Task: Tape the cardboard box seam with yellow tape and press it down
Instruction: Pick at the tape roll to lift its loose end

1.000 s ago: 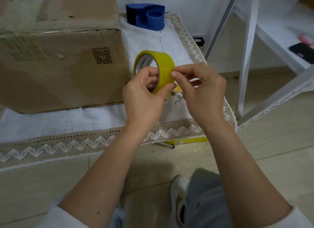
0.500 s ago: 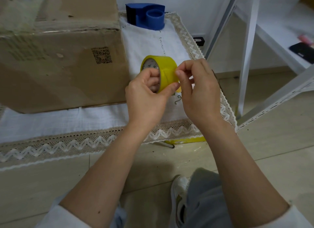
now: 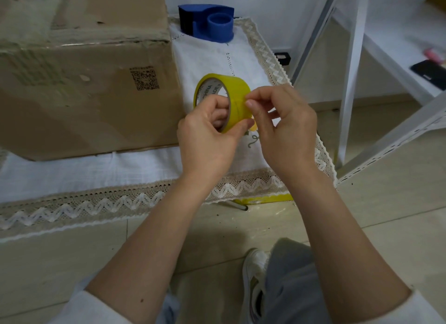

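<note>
Cardboard box (image 3: 79,82): stands on the white cloth at the far left of the yellow tape roll, its right wall just beside the roll; a printed square code sits on the wall facing the camera, and the top edge carries a strip of clear, glossy tape.
White cloth (image 3: 96,171): lace-edged, spread over the low worktop under the box and running on behind and below the tape roll.
Left hand (image 3: 207,140): below and left of the tape roll; its grip is clenched on the roll, fingers curled through the core and thumb pressed on the outer yellow face.
Yellow tape roll (image 3: 226,92): held up off the cloth, on edge, its open core turned toward the box; printed letters show on the inner cardboard ring.
Blue tape dispenser (image 3: 207,22): on the cloth well behind the tape roll, near the wall.
Right hand (image 3: 284,128): just right of the tape roll; thumb and forefinger are pinched together on the roll's outer face, at what looks like the tape's loose end, with the other fingers curled.
White shelf frame (image 3: 350,82): well to the right of the tape roll, standing on the tiled floor.
Black phone (image 3: 429,72): on the shelf, far right of the tape roll.
</note>
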### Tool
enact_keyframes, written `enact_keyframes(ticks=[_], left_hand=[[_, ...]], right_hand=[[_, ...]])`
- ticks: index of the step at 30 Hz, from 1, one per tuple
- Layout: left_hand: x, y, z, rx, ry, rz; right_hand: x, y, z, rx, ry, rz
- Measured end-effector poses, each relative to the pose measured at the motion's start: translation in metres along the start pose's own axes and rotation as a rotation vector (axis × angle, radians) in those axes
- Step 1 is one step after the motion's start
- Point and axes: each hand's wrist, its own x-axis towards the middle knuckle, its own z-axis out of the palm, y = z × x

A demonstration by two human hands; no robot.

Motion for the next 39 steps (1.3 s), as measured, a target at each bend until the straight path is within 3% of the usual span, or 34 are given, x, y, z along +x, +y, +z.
enact_keyframes(ticks=[6, 16, 24, 29, 34, 39], left_hand=[[0.0, 0.002, 0.0, -0.048, -0.032, -0.023], [0.002, 0.0, -0.004, -0.07, -0.044, -0.043], [0.002, -0.001, -0.007, -0.005, -0.058, 0.011], [0.0, -0.001, -0.006, 0.054, -0.065, 0.021], [-0.002, -0.006, -0.01, 0.151, -0.2, 0.048], [-0.003, -0.006, -0.008, 0.207, -0.185, 0.074]], right_hand=[[0.002, 0.002, 0.0, -0.037, -0.019, -0.084], [0.001, -0.001, -0.001, 0.023, -0.076, -0.028], [0.003, -0.001, 0.001, 0.115, -0.022, -0.036], [0.001, -0.002, 0.003, 0.001, -0.015, -0.068], [-0.001, 0.002, 0.001, -0.015, -0.029, 0.009], [-0.001, 0.0, 0.001, -0.051, -0.078, 0.035]])
